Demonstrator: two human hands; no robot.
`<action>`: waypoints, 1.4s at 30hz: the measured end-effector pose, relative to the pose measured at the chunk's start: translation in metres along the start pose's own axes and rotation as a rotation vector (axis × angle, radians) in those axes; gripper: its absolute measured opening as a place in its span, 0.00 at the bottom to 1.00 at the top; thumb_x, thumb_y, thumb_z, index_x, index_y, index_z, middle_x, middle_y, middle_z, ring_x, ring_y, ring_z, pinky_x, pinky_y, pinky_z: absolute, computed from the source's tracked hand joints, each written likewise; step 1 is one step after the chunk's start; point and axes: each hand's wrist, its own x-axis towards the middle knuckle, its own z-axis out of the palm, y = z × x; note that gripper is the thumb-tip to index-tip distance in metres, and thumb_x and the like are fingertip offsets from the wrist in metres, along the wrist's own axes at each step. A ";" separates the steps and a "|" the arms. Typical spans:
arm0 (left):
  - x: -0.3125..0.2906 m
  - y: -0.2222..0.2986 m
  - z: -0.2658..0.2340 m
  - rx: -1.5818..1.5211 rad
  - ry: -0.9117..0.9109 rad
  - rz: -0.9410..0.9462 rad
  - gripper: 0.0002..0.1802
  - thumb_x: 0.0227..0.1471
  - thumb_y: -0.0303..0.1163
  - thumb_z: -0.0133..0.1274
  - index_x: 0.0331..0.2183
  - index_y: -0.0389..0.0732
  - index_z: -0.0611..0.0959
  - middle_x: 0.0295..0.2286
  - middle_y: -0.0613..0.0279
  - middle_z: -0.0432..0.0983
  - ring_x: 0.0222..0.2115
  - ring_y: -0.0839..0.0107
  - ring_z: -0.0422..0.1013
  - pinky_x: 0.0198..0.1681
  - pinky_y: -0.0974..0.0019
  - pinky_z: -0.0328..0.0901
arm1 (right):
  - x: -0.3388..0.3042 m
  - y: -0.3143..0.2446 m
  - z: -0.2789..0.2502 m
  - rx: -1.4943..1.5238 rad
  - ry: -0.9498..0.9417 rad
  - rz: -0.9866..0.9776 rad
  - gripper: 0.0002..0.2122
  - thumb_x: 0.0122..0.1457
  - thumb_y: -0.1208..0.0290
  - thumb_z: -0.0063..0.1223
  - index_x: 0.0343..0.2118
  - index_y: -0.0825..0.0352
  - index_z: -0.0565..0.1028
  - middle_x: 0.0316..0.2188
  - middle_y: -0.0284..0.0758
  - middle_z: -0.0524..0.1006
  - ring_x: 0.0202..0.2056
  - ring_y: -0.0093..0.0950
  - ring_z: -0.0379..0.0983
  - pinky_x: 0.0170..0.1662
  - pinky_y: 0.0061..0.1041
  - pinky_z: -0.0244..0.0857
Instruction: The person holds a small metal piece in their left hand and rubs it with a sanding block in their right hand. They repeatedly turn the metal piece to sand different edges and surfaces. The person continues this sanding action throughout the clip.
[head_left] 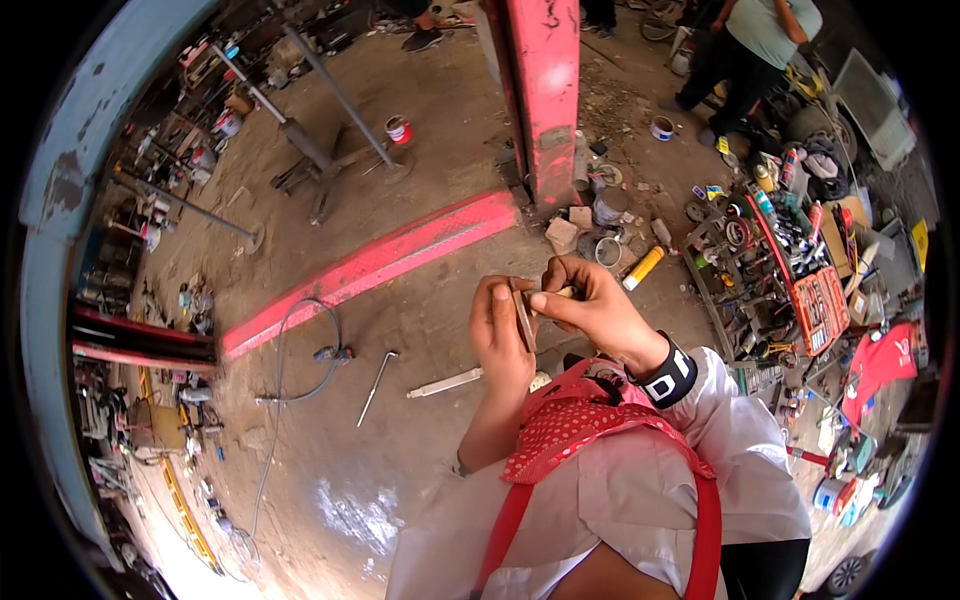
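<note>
In front of my chest my left hand grips a thin, flat, brownish strip, which stands nearly upright along its fingers. Its exact kind does not show. Close against it, my right hand is closed in a pinch, thumb toward the strip. A small pale piece shows between the right thumb and fingers, too covered to name. A black band with white marks circles my right wrist. Below the hands hangs a red cloth with white dots. Past my left forearm, a pale metal bar lies on the floor.
A red lift post and its long red floor beam stand ahead. A thin wrench-like rod and a looped hose lie left. Right are a yellow tube, a red tool case and clutter. A person stands far right.
</note>
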 end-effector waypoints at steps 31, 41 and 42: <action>0.046 -0.023 0.167 -0.114 -0.201 -0.345 0.18 0.63 0.41 0.37 0.33 0.35 0.70 0.11 0.72 0.56 0.09 0.84 0.48 0.13 0.76 0.45 | -0.009 -0.043 -0.146 1.552 -0.253 0.255 0.17 0.67 0.55 0.31 0.29 0.63 0.62 0.13 0.28 0.60 0.11 0.17 0.53 0.16 0.17 0.47; 0.056 -0.069 0.209 -0.136 -0.217 -0.451 0.17 0.63 0.41 0.38 0.34 0.36 0.71 0.13 0.71 0.59 0.08 0.84 0.50 0.11 0.77 0.45 | -0.019 -0.051 -0.205 1.342 -0.158 0.167 0.18 0.67 0.53 0.29 0.27 0.61 0.60 0.15 0.25 0.59 0.12 0.14 0.48 0.18 0.15 0.44; 0.055 -0.071 0.212 -0.135 -0.208 -0.461 0.17 0.63 0.41 0.38 0.33 0.36 0.71 0.12 0.72 0.58 0.09 0.85 0.50 0.12 0.77 0.45 | -0.022 -0.055 -0.207 1.224 -0.104 0.167 0.17 0.67 0.53 0.28 0.27 0.61 0.60 0.16 0.26 0.59 0.12 0.14 0.48 0.18 0.15 0.44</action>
